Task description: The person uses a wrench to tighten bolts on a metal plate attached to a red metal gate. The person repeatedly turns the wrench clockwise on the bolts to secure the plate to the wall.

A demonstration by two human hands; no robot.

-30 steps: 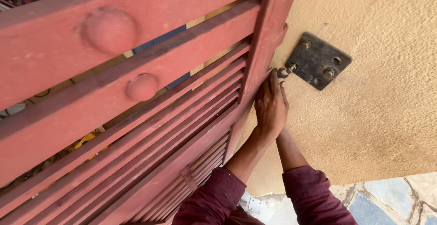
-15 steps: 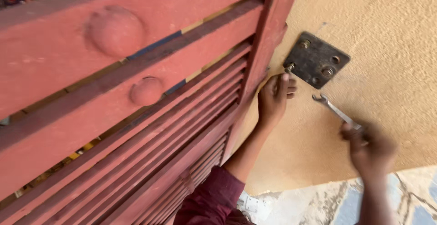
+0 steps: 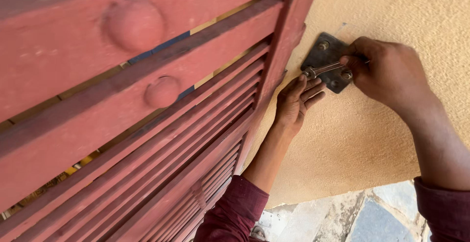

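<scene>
The right hand (image 3: 387, 70) is closed around the handle end of a small metal wrench (image 3: 323, 69), fingers curled tight over it, so most of the handle is hidden inside the fist. The wrench reaches left across a dark metal plate (image 3: 329, 61) fixed flat on the tan plaster wall (image 3: 391, 7), and its head sits at the plate's left edge, on a bolt there that is hard to make out. Two more bolt heads show on the plate, one near its top corner and one beside the right thumb.

The left hand (image 3: 293, 102) holds nothing; its fingers are spread loosely and lie against the wall just below the wrench head, fingertips touching the plate's lower left edge. Its palm side is turned away and cannot be seen.

To the left stands a red wooden slatted gate (image 3: 147, 139), its upright post just beside the plate. Nothing here acts as a container. Both sleeves are maroon and cut off by the bottom edge. Paving stones (image 3: 372, 212) show at lower right.
</scene>
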